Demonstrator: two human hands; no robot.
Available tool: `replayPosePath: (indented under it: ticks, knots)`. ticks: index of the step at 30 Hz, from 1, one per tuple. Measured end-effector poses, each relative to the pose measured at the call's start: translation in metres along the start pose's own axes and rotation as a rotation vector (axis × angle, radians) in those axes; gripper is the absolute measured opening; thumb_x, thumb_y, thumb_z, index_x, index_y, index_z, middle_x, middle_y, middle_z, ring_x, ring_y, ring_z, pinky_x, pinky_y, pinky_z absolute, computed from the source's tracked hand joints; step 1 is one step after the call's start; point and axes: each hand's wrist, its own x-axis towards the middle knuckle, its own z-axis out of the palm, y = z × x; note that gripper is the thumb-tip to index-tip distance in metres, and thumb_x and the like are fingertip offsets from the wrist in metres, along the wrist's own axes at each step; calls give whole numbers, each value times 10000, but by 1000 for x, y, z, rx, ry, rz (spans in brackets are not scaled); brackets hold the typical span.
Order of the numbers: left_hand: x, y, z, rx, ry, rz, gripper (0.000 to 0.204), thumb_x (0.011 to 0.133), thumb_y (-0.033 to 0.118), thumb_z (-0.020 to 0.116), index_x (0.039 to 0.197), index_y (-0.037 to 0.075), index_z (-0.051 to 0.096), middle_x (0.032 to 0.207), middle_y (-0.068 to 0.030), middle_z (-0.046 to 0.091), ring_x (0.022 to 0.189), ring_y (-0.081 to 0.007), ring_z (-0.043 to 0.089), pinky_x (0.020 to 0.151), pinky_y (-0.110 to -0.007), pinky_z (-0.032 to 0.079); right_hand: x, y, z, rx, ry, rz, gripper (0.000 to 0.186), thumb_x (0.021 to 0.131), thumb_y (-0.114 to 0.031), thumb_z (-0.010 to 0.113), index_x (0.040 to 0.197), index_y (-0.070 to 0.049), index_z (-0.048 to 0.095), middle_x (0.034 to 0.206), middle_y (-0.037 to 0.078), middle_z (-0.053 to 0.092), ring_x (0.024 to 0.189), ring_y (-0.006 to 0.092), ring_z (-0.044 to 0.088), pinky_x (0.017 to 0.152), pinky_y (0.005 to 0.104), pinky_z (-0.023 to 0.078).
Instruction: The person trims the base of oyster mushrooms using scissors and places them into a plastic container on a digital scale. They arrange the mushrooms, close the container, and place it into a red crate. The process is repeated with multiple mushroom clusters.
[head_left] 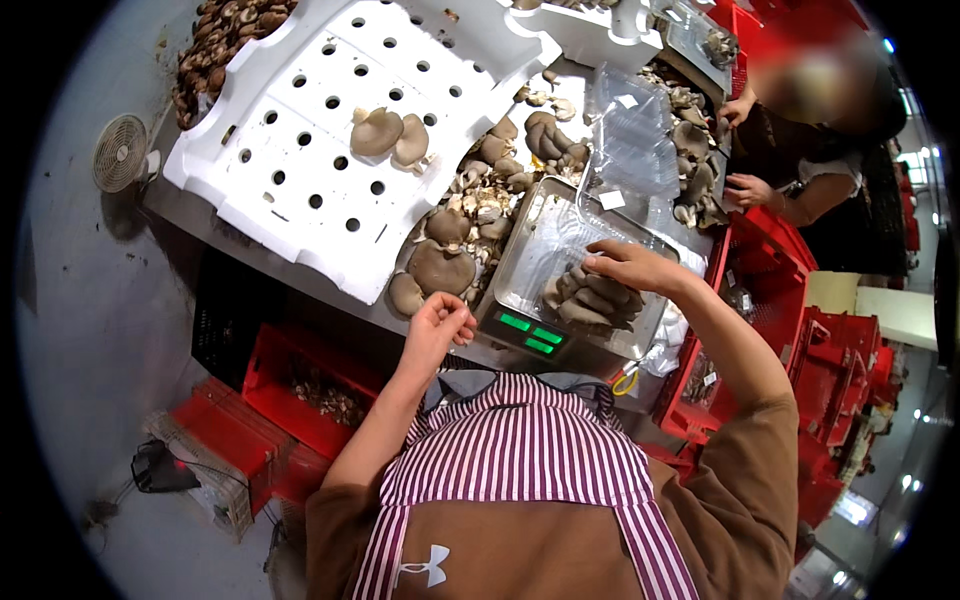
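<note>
My right hand [627,262] grips the top of a grey oyster mushroom cluster [592,300], which sits in a clear plastic tray on the steel scale [515,262] with a lit green display. My left hand [444,326] hangs just left of the display with curled fingers; I cannot make out anything in them. Loose oyster mushrooms [441,268] lie on the table just above that hand. Stacked clear empty trays [630,140] with white labels are behind the scale.
A white perforated foam crate [310,180] holding two mushrooms covers the left table. Brown mushrooms [225,50] lie beyond it. A co-worker's hands [750,190] are at mushrooms on the upper right. Red crates [760,310] stand right, another [280,400] below left, and a fan [120,152] far left.
</note>
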Motion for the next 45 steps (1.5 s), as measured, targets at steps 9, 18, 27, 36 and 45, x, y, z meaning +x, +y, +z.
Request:
replayPosePath:
  ticks: [9,18,27,36,45]
  knots:
    - [20,37,8,90,29,190,213,984,66,528,1195,34,539,889,-52,657,705,-84,594,632,-218,467,-30,5,7,65,193,-68,557,1015,-394,539,1412,-6,488,1343,164,591,1249,240,554,1037,343,434]
    - [76,72,24,349,39,385,268,976,88,557,1236,25,552,1021,-62,662,900,-113,623,770,-249,502,-42,22,12,9,262,-145,553,1019,-408,529,1398,-7,497,1381,161,565,1261,244,546,1053,347,426]
    - [36,62,66,223,-13,459,384,970,170,624,1310,16,536,1219,-85,617,1066,-148,607,905,-300,512,-32,63,20,200,324,-276,555,1004,-364,563,1394,23,481,1288,227,624,1166,258,622,988,348,482]
    - [-41,-8,110,-304,-284,-343,391,1032,173,518,1380,5,458,1324,-186,574,1194,-300,598,1000,-441,513,-25,63,26,220,272,-146,598,998,-399,579,1452,-38,434,1316,163,613,1104,230,636,922,349,518]
    - [-6,-13,133,-539,-340,-511,486,1002,240,572,1420,45,419,1459,-202,475,1297,-382,498,1098,-529,422,1,83,33,45,263,-253,912,902,-714,502,1433,24,441,1422,289,497,1324,405,487,1103,417,389]
